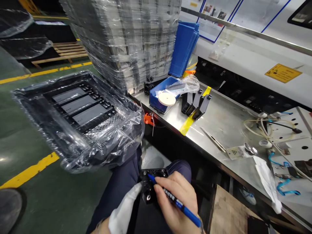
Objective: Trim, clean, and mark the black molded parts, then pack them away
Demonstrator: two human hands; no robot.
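My left hand point(124, 208), in a white glove, grips a black plastic part point(148, 188) by its left edge above my lap. The part has several small metal fittings on its face. Bare, my right hand point(176, 198) pinches a blue marker pen point(179, 204). Its blue tip end lies over the upper part of the black piece; whether it touches cannot be made out. Up on the metal bench point(229, 110), several similar black parts point(196, 105) stand beside yellow tape point(187, 126).
Left of my legs, a plastic-lined tray point(80, 143) holds several black parts. A film-wrapped stack point(136, 42) rises behind it. On the bench are a blue bin point(156, 101) with a white roll point(167, 98), tweezers point(214, 140), a white glove point(266, 182) and a machine with tubing point(290, 139).
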